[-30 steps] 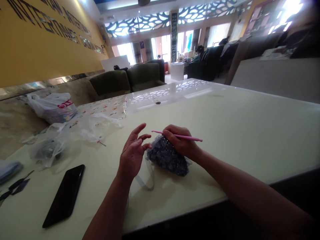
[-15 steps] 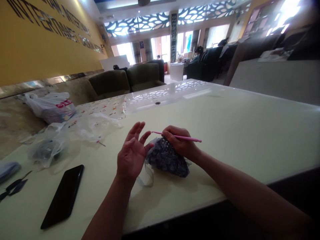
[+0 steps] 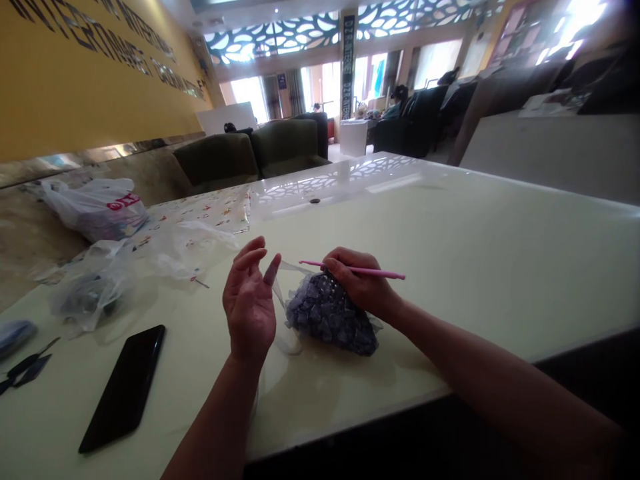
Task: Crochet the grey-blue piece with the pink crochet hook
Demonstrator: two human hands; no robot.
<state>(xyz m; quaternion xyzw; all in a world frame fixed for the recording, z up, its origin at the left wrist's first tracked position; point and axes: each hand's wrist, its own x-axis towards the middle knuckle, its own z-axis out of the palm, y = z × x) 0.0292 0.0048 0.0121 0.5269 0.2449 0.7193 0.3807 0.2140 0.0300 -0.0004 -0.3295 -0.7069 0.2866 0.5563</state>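
My right hand (image 3: 364,287) grips a pink crochet hook (image 3: 370,271) and rests on a dark purple-grey crocheted piece (image 3: 330,319) lying on the cream table (image 3: 475,267). The hook's tip points left toward my left hand (image 3: 250,303). That hand is raised just left of the piece, palm turned inward and fingers curled. A translucent ribbon (image 3: 287,268) runs taut from its fingers to the hook's tip. More of the ribbon lies loose on the table under the wrist.
A black phone (image 3: 123,387) lies at the front left, with dark scissors (image 3: 25,368) at the left edge. Crumpled clear plastic bags (image 3: 95,290) and a white bag with a red logo (image 3: 97,207) sit farther left. Green sofas (image 3: 220,157) stand behind the table.
My left hand has lifted and drawn left, away from the crocheted piece, pulling the ribbon up taut. The right hand with the hook has stayed on the piece.
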